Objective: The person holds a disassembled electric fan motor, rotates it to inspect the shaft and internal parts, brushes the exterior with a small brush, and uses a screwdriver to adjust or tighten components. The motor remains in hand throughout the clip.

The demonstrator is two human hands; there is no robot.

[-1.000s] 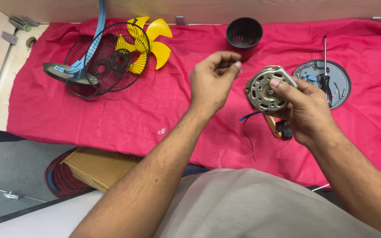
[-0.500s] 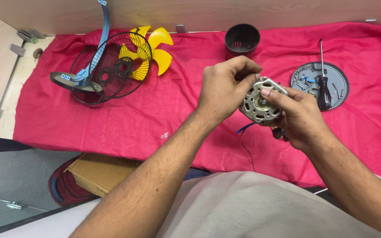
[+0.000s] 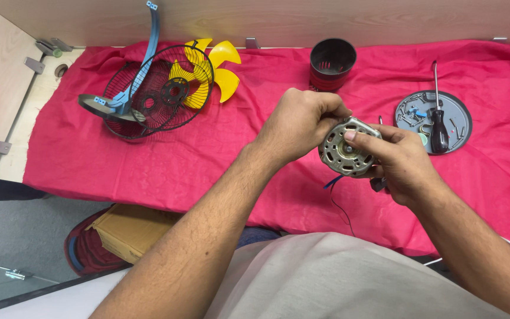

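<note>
Hands meet above the middle of a worktop draped in a red cloth [image 3: 149, 171], both closed on one round silver fan motor [image 3: 345, 152] held just clear of the cloth. The left hand [image 3: 298, 124] curls over the motor's upper left edge with its fingers pinched narrow at the rim; what the fingertips hold, if anything, is hidden. The right hand [image 3: 398, 159] cradles the motor from the right, thumb lying across its face near the centre hub. Thin dark and blue wires [image 3: 336, 192] trail from under the motor down toward the person's lap. To work well here, it seems best to let the right hand carry the weight and keep the face turned up, so the left fingers can work at the rim without the motor turning, and to keep the wires slack. Left of the motor lie one black wire guard [image 3: 149, 94] with one grey-blue bracket [image 3: 143, 65] across it and one yellow fan blade [image 3: 216, 68] showing behind. Behind the motor stands one dark slotted cup-shaped cover [image 3: 332, 64]. To the motor's right sits one round grey plate [image 3: 461, 118] holding loose small screws, too small to count, and one screwdriver [image 3: 438, 112] resting across it.
</note>
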